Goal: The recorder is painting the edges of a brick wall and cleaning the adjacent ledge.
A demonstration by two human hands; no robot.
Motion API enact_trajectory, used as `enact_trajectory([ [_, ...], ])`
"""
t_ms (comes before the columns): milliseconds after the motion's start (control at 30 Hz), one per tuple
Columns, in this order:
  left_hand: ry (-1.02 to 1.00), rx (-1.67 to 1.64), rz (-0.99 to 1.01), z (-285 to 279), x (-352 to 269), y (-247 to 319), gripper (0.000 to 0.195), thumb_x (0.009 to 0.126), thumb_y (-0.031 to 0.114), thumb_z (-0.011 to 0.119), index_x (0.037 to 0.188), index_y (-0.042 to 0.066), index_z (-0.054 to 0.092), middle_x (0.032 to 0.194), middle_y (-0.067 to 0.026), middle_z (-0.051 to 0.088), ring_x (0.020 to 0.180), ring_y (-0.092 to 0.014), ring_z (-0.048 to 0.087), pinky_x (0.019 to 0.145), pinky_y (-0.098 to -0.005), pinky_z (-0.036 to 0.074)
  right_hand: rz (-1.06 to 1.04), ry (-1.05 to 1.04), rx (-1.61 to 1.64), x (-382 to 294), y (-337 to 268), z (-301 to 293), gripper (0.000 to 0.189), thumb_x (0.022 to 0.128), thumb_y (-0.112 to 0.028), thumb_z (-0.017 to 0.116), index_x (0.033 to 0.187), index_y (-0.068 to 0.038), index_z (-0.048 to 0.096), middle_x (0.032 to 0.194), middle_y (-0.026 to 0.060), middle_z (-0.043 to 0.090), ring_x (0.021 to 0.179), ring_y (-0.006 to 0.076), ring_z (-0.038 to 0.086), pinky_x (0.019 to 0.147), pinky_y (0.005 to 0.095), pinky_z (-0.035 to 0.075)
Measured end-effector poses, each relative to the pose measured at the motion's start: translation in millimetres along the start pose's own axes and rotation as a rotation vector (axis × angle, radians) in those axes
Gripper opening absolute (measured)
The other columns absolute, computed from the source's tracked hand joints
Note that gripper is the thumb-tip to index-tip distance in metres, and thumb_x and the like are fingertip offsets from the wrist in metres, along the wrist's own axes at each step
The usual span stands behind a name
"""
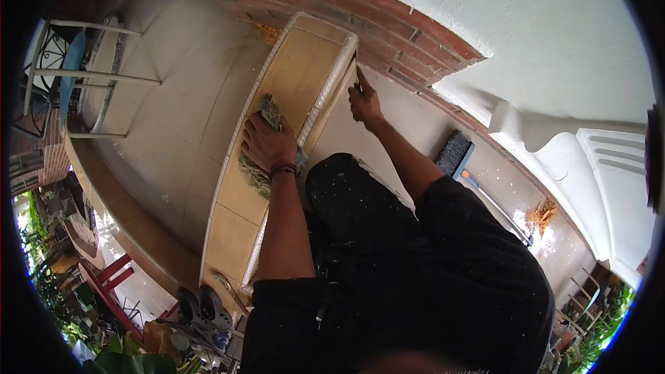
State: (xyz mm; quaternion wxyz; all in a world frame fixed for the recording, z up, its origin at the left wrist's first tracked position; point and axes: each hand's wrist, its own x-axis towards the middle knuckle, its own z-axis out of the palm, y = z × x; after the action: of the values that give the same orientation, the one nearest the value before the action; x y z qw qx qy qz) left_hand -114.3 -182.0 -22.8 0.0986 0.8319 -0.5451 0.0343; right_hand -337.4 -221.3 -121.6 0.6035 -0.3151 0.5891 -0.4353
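My left hand [267,140] presses down on a bunched green-grey patterned cloth [254,174], with folds showing on both sides of it. The cloth lies on the tan tiled top of a low wall [298,70], which has pale ridged edge trim [328,80]. Farther along, my right hand [366,101] grips a thin dark tool [356,62], its index finger stretched along it. The tool's tip is at the wall's right side, close to the end by the brickwork. Its exact kind cannot be made out, and most of the handle is hidden in my fist.
A brick wall base [400,44] runs past the low wall's far end. A broom [454,153] lies on the floor to my right, near an orange-brown pile of debris [540,215]. Dark clogs [208,306] are at lower left. An overturned metal-legged chair [98,75] lies at left.
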Motion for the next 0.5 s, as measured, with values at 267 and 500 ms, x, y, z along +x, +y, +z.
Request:
enact_trajectory([
  [267, -0.007, -0.027, 0.011, -4.9, 1.4, 12.3, 0.048, 0.085, 0.039, 0.068, 0.120, 0.007, 0.057, 0.116, -0.0137, 0.062, 0.114, -0.035, 0.059, 0.092, -0.0514, 0.045, 0.209, -0.005, 0.032, 18.4, 24.9, -17.6, 0.068, 0.098, -0.018, 0.055, 0.161, -0.026, 0.031, 0.070, 0.0024, 0.051, 0.048, 0.0135, 0.046, 0.038, 0.0300, 0.039],
  [500, 0.036, -0.009, -0.017, -0.7, -2.3, -14.9, 0.048, 0.085, 0.038, 0.069, 0.119, 0.007, 0.057, 0.115, -0.0134, 0.062, 0.113, -0.034, 0.059, 0.092, -0.0508, 0.045, 0.254, -0.226, -0.077, -11.0, 30.9, -13.2, 0.067, 0.096, -0.016, 0.055, 0.159, -0.022, 0.034, 0.066, -0.0016, 0.045, 0.047, 0.0087, 0.041, 0.037, 0.0264, 0.033],
])
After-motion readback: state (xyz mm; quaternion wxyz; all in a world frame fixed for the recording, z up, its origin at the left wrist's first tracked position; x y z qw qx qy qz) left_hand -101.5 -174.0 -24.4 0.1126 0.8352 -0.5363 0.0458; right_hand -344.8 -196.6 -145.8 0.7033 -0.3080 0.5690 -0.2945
